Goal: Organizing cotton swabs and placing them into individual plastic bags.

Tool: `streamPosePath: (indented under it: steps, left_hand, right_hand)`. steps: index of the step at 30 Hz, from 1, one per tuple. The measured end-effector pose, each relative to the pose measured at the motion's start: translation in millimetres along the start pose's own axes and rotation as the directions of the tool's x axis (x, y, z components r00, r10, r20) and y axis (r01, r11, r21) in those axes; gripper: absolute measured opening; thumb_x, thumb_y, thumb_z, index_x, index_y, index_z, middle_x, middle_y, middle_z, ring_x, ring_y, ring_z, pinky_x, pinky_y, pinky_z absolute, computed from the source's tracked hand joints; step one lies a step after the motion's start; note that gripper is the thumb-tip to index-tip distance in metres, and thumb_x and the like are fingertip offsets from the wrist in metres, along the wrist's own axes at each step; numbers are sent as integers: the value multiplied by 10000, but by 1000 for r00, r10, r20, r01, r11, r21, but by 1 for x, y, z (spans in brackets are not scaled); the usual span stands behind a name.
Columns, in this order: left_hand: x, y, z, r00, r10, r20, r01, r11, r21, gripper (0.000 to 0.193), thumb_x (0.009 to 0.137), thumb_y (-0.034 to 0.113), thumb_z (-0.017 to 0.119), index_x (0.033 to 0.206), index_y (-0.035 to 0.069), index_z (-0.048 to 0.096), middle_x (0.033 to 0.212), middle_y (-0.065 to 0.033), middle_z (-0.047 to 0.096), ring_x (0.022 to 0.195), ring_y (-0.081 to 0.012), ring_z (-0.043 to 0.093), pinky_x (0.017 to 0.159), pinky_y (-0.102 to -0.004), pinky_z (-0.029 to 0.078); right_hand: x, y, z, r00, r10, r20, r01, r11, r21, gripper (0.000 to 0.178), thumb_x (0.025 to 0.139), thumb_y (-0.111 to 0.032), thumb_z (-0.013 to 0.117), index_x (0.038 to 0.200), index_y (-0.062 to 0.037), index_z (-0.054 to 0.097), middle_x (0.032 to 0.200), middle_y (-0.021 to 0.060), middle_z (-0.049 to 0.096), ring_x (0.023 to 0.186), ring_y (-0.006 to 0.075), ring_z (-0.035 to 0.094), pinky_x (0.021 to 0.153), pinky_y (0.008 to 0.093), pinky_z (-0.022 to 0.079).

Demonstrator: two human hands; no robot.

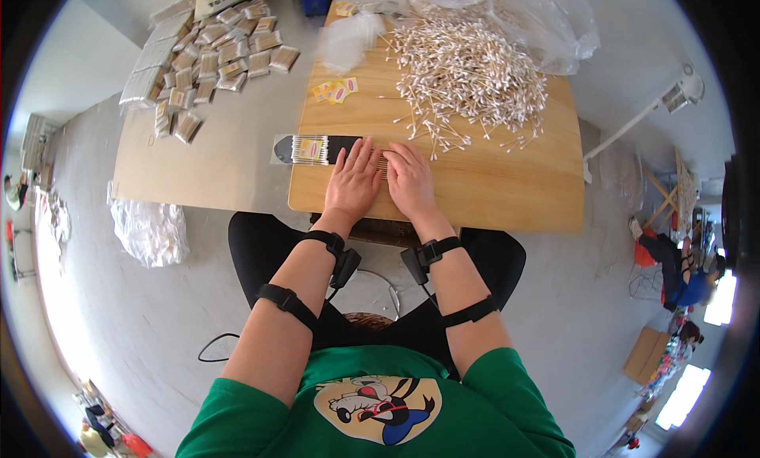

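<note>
My left hand lies with its fingers stretched out over the end of a flat black strip. The strip runs into a clear sleeve holding a row of cotton swabs and a yellow label. Close beside it, my right hand rests palm down, fingers slightly bent. A few thin swab sticks show in the gap between the hands, partly covered by the fingers. A big heap of loose cotton swabs lies on the wooden board beyond my right hand.
Many packed swab bundles are piled at the far left of the table. Yellow labels and clear sleeves lie by the heap. A plastic bag sits behind it. Another bag hangs by the table's left front edge.
</note>
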State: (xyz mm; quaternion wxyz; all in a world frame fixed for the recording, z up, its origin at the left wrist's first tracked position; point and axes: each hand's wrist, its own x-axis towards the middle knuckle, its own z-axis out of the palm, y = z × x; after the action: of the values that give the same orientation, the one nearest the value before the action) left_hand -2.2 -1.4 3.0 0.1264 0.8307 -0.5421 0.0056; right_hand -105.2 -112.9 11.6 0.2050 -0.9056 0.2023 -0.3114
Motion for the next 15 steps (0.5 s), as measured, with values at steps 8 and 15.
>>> streamPosePath:
  steps: [8,15]
  left_hand:
    - [-3,-1,-1,999,-32,-8,31,999,-41,517,1001,358,410,1464,127,412,1579,-65,287,1458,-219,256,1194,-436,171]
    - [-2,-2,-2,1000,0,-11,0,998,-67,499,998,329,413,1437,94,444,1566,-81,310,1455,-212,267,1193,-438,176]
  right_hand:
    - [17,24,-17,994,-25,104,38,992,-117,268,829,-48,600,1084,28,635,1194,158,612,1171,342,543,1004,449,440]
    - [-18,-16,-8,940,43,338,50,964,-260,584,913,-217,528,1419,40,390,1474,217,399,1409,340,328,1163,514,226]
